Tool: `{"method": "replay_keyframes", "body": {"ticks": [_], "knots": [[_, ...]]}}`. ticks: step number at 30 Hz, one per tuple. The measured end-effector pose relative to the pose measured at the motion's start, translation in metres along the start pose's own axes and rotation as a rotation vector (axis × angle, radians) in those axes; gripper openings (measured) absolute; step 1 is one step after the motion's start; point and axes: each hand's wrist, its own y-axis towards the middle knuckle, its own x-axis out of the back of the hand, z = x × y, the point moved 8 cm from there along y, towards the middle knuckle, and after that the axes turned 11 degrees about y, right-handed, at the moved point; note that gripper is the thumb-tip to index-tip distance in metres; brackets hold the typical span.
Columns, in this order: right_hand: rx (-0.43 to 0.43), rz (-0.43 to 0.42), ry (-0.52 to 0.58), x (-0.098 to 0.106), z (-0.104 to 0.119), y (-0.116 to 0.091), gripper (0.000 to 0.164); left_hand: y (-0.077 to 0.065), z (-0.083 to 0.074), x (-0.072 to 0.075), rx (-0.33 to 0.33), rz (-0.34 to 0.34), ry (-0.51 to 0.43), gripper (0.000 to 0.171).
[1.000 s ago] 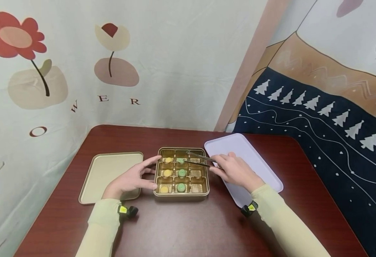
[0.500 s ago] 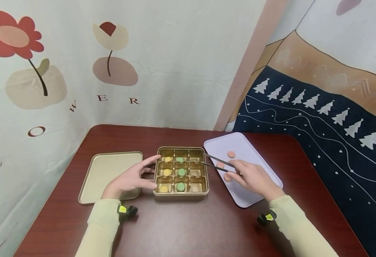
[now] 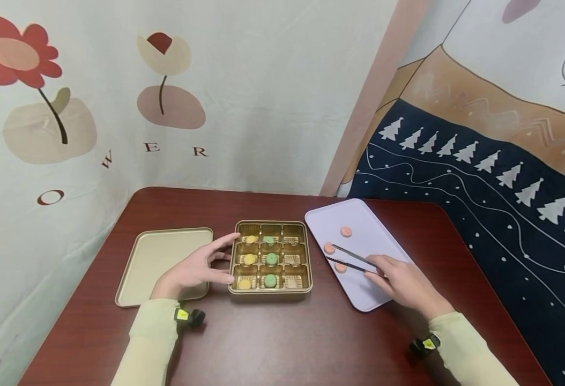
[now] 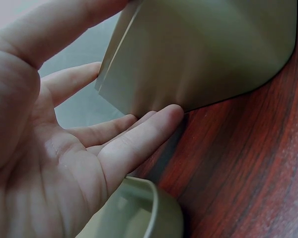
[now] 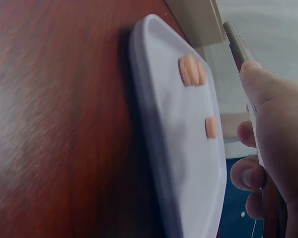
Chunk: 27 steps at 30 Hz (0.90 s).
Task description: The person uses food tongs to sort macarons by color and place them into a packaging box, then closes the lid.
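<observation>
My right hand (image 3: 403, 281) pinches dark metal tongs (image 3: 354, 255) between thumb and fingers, their tips parted over a lilac tray (image 3: 374, 236) at the right of a red-brown table (image 3: 282, 343). Three pink macarons (image 3: 346, 231) lie on that tray: two along its left long edge, by the tongs' tips, and one closer to its far short edge. Whether the metal touches a macaron, I cannot tell. My left hand (image 3: 193, 271) is spread, its fingertips against the left side of a gold box (image 3: 287, 292), the forefinger near the far-left corner and the thumb near the front-left one. The box has nine compartments: three yellow macarons (image 3: 250, 259) sit down its left column, three green macarons (image 3: 271, 259) down the middle, and textured gold floors show along the right edge. Its far-right corner stands just beside the lilac tray's far-left corner. A shallow beige tray (image 3: 166, 254) lies toward the table's left edge, partly behind my left hand. Pale yellow sleeves (image 3: 154, 338) cover my arms, and a white drape (image 3: 263, 107) printed with flowers and letters hangs behind the table's far edge.
</observation>
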Motion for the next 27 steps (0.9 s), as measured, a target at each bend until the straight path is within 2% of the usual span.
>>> {"method": "replay_keyframes", "body": {"ticks": [6, 14, 27], "knots": [[-0.072, 0.050, -0.009, -0.004, -0.009, -0.013, 0.038, 0.000, 0.000, 0.000, -0.002, 0.002, 0.000, 0.106], [-0.091, 0.085, -0.028, -0.013, -0.018, -0.027, 0.036, 0.000, -0.001, 0.000, -0.016, 0.003, 0.005, 0.104], [-0.143, 0.159, -0.033, -0.019, -0.024, -0.029, 0.038, 0.002, -0.002, -0.001, -0.038, 0.009, 0.007, 0.104]]}}
